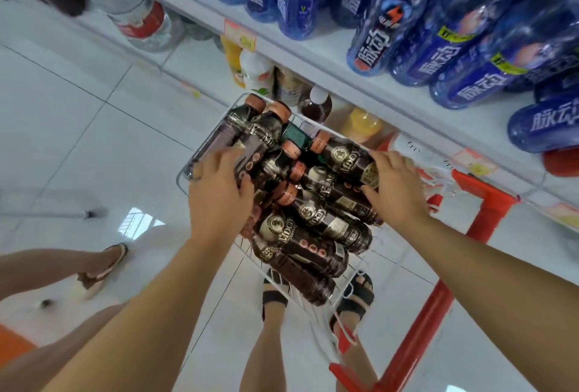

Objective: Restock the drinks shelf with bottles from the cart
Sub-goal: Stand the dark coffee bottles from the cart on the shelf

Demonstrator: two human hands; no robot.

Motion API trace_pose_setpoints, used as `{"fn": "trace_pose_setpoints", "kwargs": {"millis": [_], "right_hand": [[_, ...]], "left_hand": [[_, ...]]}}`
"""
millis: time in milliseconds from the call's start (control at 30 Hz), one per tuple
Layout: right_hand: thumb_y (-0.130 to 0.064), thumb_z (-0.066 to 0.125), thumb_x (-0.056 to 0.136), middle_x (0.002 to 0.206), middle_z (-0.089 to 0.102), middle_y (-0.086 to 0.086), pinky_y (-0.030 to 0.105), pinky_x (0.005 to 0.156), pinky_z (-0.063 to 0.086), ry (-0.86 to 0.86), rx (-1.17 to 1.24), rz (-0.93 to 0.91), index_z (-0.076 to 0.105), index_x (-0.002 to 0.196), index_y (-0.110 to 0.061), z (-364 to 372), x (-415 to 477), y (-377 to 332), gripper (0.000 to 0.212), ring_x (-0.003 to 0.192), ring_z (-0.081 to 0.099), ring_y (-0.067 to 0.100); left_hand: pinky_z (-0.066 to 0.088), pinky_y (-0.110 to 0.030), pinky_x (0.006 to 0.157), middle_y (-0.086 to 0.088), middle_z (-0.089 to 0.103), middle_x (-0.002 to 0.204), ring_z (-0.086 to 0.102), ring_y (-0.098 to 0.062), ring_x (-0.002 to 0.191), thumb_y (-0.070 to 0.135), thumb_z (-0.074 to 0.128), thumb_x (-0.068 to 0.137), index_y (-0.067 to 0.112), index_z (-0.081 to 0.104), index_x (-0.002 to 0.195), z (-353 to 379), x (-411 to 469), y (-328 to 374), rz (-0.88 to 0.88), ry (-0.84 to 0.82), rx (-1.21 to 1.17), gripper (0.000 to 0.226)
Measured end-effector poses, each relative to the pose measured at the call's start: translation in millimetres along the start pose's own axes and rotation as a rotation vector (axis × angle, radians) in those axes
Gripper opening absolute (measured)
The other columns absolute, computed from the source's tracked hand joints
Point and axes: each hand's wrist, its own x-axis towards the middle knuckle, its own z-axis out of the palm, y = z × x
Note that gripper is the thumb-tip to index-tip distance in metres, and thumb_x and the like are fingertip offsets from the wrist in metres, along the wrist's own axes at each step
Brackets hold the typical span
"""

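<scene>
A white wire cart basket (183, 172) below me holds several dark brown coffee bottles with copper caps, lying on their sides. My left hand (219, 191) is closed over one coffee bottle (228, 131) at the basket's left side. My right hand (396, 185) grips another coffee bottle (344, 156) at the basket's right side. The drinks shelf (360, 78) runs diagonally above, with blue bottles (376, 37) on it.
The cart's red frame (482, 216) stands at the right, close to the shelf edge. Lower shelves hold orange and white bottles (253, 69). Another person's sandalled foot (103, 269) is on the tiled floor to the left. My own feet (275, 294) show under the basket.
</scene>
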Motion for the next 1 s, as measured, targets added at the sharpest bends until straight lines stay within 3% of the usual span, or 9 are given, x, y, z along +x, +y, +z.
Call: {"fn": "trace_pose_setpoints", "kwargs": {"millis": [133,233,400,533,633,733,800,900,1000], "right_hand": [[-0.025,0.065,0.083,0.133,0.045,0.011,0.044,0.106,0.034,-0.001,-0.010,-0.005,0.035,0.140,-0.014,-1,1,-1,0.066,0.123,0.039,0.031],[-0.024,0.065,0.082,0.138,0.040,0.009,0.043,0.107,0.032,-0.011,-0.065,-0.024,0.030,0.142,-0.013,2,0,0,0.071,0.126,0.036,0.030],[-0.020,0.065,0.081,0.139,0.038,0.007,0.043,0.106,0.032,-0.047,-0.074,-0.018,0.034,0.138,-0.013,-3,3,0,0.065,0.127,0.035,0.028],[-0.010,0.061,0.079,0.135,0.044,0.009,0.045,0.106,0.032,-0.126,-0.034,-0.010,0.036,0.133,-0.012,-24,-8,-6,0.060,0.126,0.039,0.029],[-0.010,0.060,0.075,0.116,0.057,0.009,0.040,0.095,0.041,-0.115,0.108,0.024,0.036,0.129,-0.015,-54,-33,-5,0.060,0.110,0.053,0.029],[-0.017,0.064,0.074,0.111,0.061,0.007,0.034,0.074,0.044,-0.004,0.324,0.088,0.038,0.127,-0.019,-113,-68,0,0.058,0.102,0.058,0.030],[-0.018,0.067,0.073,0.110,0.062,0.007,0.034,0.072,0.044,0.107,0.443,0.130,0.040,0.125,-0.020,-159,-93,9,0.059,0.101,0.058,0.030],[-0.016,0.071,0.072,0.104,0.060,-0.001,0.033,0.072,0.047,0.297,0.606,0.095,0.043,0.120,-0.021,-229,-130,26,0.056,0.097,0.059,0.023],[-0.012,0.073,0.075,0.089,0.049,-0.025,0.006,0.063,0.040,0.473,0.744,0.049,0.038,0.110,-0.029,-297,-169,42,0.052,0.078,0.054,-0.007]], "left_hand": [[0.038,-0.051,0.097,-0.013,0.039,0.140,0.040,-0.037,0.125,0.033,0.058,0.086,0.018,0.030,0.141,9,32,-5,-0.165,-0.214,0.149,0.064],[0.046,-0.046,0.084,-0.016,0.039,0.133,0.047,-0.038,0.116,0.037,0.063,0.081,0.015,0.032,0.139,17,43,-5,-0.185,-0.305,0.244,0.069],[0.040,-0.037,0.062,-0.014,0.039,0.125,0.055,-0.035,0.092,0.028,0.067,0.076,0.009,0.043,0.130,7,52,4,-0.240,-0.329,0.206,0.062],[0.037,-0.033,0.066,-0.012,0.040,0.127,0.051,-0.025,0.082,0.025,0.067,0.075,0.013,0.040,0.136,-16,26,26,-0.181,-0.261,0.100,0.067],[0.035,-0.026,0.073,-0.008,0.040,0.128,0.052,-0.019,0.086,0.025,0.068,0.076,0.016,0.041,0.138,-46,2,56,-0.120,-0.194,-0.044,0.068],[0.042,-0.024,0.073,-0.003,0.040,0.120,0.058,-0.022,0.092,0.027,0.070,0.074,0.017,0.045,0.133,-90,-17,104,-0.009,-0.119,-0.186,0.064],[0.042,-0.016,0.066,0.001,0.039,0.110,0.055,-0.010,0.078,0.028,0.071,0.074,0.019,0.049,0.126,-121,-26,141,0.087,-0.057,-0.290,0.058],[0.037,-0.007,0.066,0.006,0.038,0.101,0.047,0.003,0.080,0.023,0.072,0.073,0.022,0.053,0.115,-165,-41,201,0.225,0.062,-0.448,0.046],[0.034,-0.001,0.075,0.011,0.040,0.102,0.041,0.005,0.085,0.023,0.074,0.074,0.025,0.048,0.112,-201,-62,266,0.403,0.167,-0.594,0.046]]}}
